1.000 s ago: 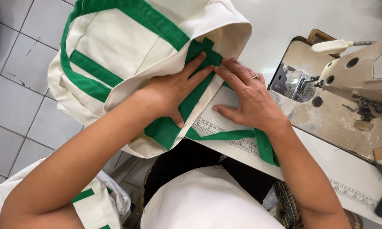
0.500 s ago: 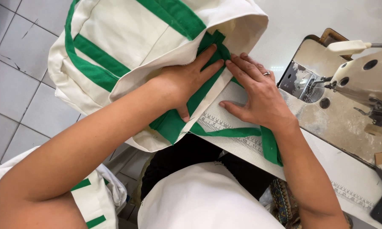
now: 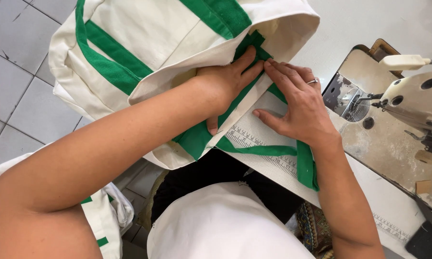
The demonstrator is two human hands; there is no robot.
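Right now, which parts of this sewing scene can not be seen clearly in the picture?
Head view only:
- Green strap where both hands press: its end is covered by the left hand and right hand.
- Sewing machine: cut off by the right edge, and its needle is too small to make out.
- Cream bag: its top is cut off by the upper edge.
- Ruler marks on the table edge: too small to read.

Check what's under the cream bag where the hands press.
Under the cream bag a printed ruler strip shows on the table edge. Left hand and right hand cover the green strap there; beneath them is hidden.
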